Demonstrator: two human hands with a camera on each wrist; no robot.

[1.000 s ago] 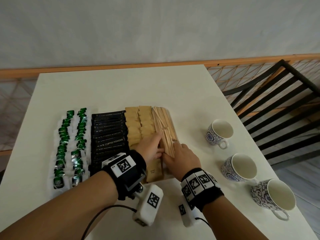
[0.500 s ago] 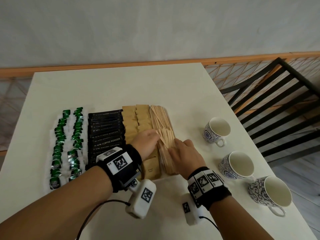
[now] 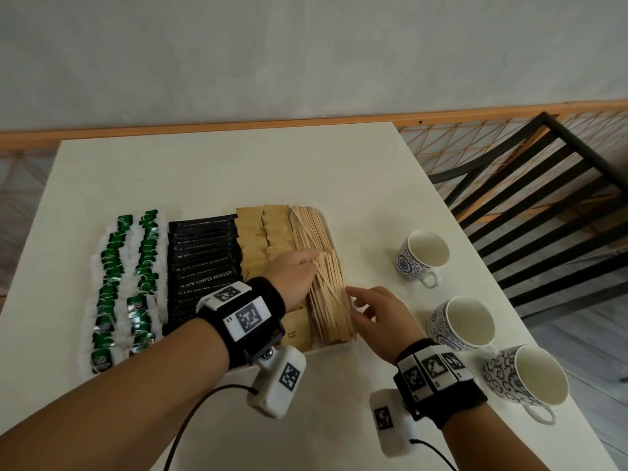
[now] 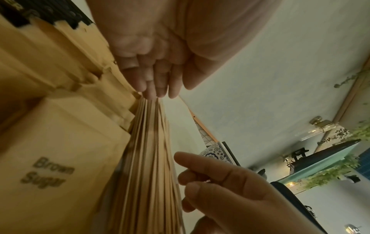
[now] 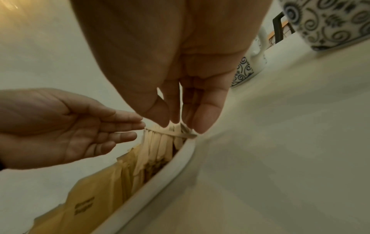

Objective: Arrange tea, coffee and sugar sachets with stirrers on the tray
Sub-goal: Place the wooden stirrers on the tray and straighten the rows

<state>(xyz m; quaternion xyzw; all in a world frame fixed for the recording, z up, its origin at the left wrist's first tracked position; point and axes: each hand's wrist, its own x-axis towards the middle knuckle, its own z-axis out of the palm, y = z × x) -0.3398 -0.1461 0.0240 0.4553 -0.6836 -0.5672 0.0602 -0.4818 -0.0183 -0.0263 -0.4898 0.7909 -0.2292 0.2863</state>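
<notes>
From my head view, the tray sits on the white surface with everything laid in columns: green-tagged tea sachets in two rows at the far left, black coffee sachets next, tan brown sugar sachets after them, and pale wooden stirrers packed along the tray's right side. Some stirrers lie crossed at slight angles over the others. My left hand rests over the sugar sachets, its fingers straight and reaching onto the stirrers. My right hand is just beside the stirrers' right edge, fingers loosely extended and holding nothing. Three patterned cups stand in a line to the right, well apart from the tray.

From my left wrist, my left hand has its fingertips together, pressing down on the tops of the stirrers, which fan toward the camera as thin flat strips. A sachet reading "Brown Sugar" lies just beside them. My right hand is relaxed near the stirrers.

From my right wrist, my right hand hangs with straight fingers just above the stirrer ends by the white tray rim; whether they touch I cannot tell. My left hand is open, palm showing
</notes>
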